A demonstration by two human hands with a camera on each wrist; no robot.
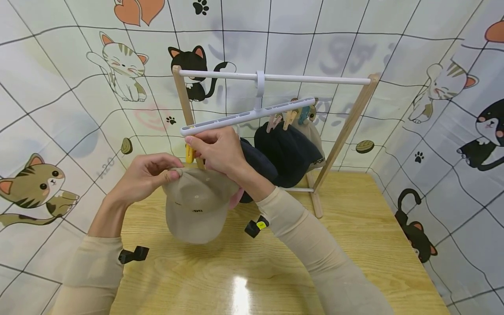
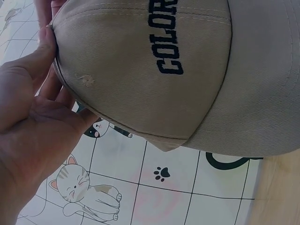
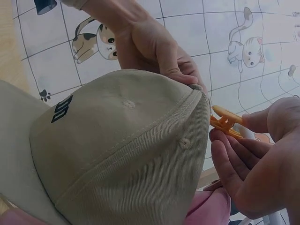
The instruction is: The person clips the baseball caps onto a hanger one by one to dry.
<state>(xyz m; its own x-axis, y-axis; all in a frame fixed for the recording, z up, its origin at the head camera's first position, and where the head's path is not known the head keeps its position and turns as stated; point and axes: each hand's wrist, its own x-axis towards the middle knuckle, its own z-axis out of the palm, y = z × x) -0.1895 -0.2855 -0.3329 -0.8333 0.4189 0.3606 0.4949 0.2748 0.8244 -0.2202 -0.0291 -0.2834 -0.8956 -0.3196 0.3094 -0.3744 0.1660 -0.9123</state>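
Note:
A beige baseball cap [image 1: 198,203] with dark lettering hangs brim-down from my left hand [image 1: 143,177]. Thumb and fingers of that hand pinch the cap by the top of its crown [image 3: 192,89]. My right hand [image 1: 224,151] grips a yellow clothespin [image 1: 190,154] below the left end of a white hanger [image 1: 248,116]. In the right wrist view, the clothespin [image 3: 225,123] is between thumb and fingers, its tip right at the pinched cloth of the crown. The hanger tilts, its left end lower.
A wooden rack [image 1: 356,116] with a white rod [image 1: 315,79] carries the hanger. Navy caps [image 1: 289,151] and another beige cap [image 1: 316,142] hang on the right, near pink, orange and teal clothespins [image 1: 304,115]. Something pink [image 1: 235,199] shows behind the held cap. The wooden table [image 1: 354,245] lies below.

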